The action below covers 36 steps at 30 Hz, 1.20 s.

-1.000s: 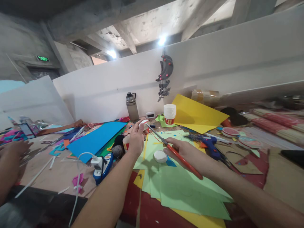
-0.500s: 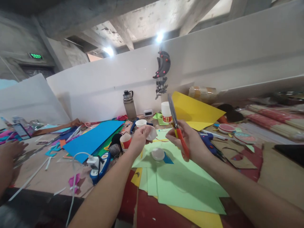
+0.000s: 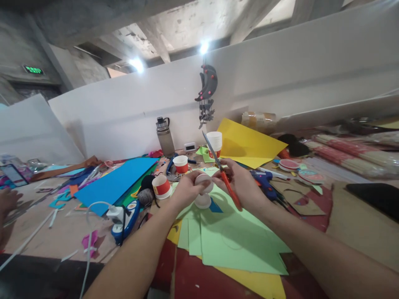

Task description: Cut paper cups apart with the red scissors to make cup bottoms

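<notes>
- At the far left table edge: another person's hand (image 3: 6,203), resting by paper scraps.
- Left of centre: blue sheet (image 3: 115,182) lying flat, with a red-and-white paper cup (image 3: 162,186) upright just beside it.
- Centre: left hand (image 3: 185,192) pinching a small white cup (image 3: 203,180), held just above a white round piece (image 3: 202,202) on the green paper sheets (image 3: 237,236).
- Just right: right hand (image 3: 245,186) clenched on red-handled scissors (image 3: 222,176), blades pointing up and tilted left, close to the white cup.
- Further right: blue glue gun (image 3: 264,182) lying on the table.
</notes>
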### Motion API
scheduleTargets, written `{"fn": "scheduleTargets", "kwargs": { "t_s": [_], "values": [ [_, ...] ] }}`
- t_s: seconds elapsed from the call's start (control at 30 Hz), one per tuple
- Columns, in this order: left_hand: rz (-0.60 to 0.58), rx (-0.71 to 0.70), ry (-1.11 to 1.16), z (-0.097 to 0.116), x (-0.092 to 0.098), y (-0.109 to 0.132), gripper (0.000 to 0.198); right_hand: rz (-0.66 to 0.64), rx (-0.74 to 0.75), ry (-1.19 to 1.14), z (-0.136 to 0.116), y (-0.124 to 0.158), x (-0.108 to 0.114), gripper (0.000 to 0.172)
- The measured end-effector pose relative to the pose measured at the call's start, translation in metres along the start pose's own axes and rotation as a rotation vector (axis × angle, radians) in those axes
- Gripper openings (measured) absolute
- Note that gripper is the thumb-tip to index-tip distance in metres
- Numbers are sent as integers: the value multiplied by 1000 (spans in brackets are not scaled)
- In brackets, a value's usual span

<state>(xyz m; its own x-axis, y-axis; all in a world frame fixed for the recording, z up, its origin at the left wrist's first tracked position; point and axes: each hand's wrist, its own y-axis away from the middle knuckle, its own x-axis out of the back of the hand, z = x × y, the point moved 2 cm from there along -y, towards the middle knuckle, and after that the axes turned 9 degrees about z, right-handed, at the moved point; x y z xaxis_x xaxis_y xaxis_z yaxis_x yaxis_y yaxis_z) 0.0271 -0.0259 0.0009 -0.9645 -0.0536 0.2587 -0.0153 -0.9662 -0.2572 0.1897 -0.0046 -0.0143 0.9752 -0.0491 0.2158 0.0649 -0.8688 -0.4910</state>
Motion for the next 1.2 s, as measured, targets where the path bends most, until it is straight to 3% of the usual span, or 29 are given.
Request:
{"fn": "scheduleTargets", "kwargs": {
  "t_s": [0.2, 0.37, 0.6, 0.73, 0.87, 1.03, 1.2],
  "values": [
    [-48, -42, -73, 0, 4, -1, 15, -11, -122, -6, -10, -1, 4, 54],
    [-99, 36, 37, -12, 4, -4, 29, -65, -311, -167, -24, 1, 3, 62],
    [-155, 113, 233, -22, 2, -5, 30, -122, -367, -306, -19, 2, 1, 65],
    [-163, 175, 279, -22, 2, -4, 31, -190, -368, -344, -12, 1, -1, 58],
    [-63, 246, 420, -17, 4, -7, 35, -119, -216, -137, -7, -2, -1, 50],
    [83, 171, 598, -9, 23, -17, 29, -90, 106, 283, -9, -2, 4, 38],
    [196, 77, 667, -2, 47, -23, 23, -149, 198, 526, -6, 0, 6, 39]
  ]
}}
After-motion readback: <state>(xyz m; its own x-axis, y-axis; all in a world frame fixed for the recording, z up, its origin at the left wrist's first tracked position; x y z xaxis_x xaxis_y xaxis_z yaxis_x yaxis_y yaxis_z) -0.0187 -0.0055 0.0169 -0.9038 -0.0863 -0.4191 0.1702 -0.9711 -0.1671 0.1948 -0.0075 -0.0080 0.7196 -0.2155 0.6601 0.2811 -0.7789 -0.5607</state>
